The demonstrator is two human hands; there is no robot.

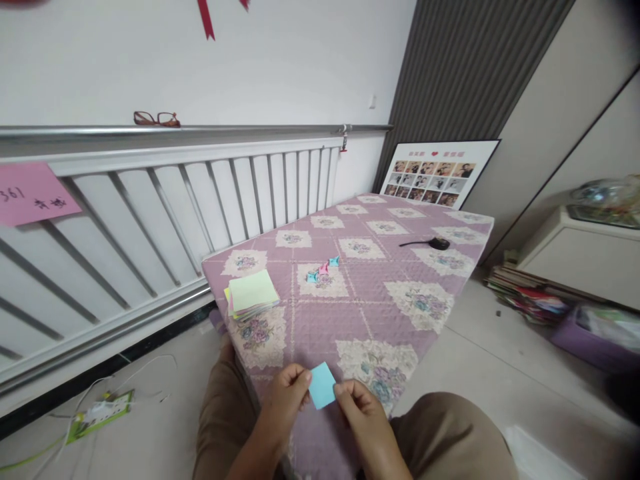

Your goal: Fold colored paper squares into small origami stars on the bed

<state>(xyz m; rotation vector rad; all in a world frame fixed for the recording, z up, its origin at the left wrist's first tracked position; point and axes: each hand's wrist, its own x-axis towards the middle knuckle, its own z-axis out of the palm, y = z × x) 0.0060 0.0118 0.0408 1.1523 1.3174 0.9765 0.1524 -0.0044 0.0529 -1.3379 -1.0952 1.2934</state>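
A small light-blue paper square point(322, 385) is held up over the near end of the cloth-covered table. My left hand point(289, 399) pinches its left corner between thumb and finger. The right edge of the square is pinched by my right hand point(361, 413). Farther back on the cloth lie small folded paper pieces: a blue one point(312, 277), a pink one point(323, 268) and another blue one point(334, 261). To their left sits a stack of coloured paper sheets point(253, 292), pale green on top.
A black ladle-like object point(439, 244) lies on the purple floral tablecloth point(320, 320). White radiator bars point(225, 193) run along the left edge. Glasses point(157, 120) rest on the pipe. A photo board point(435, 175) leans behind the table. Books point(525, 292) are stacked at right.
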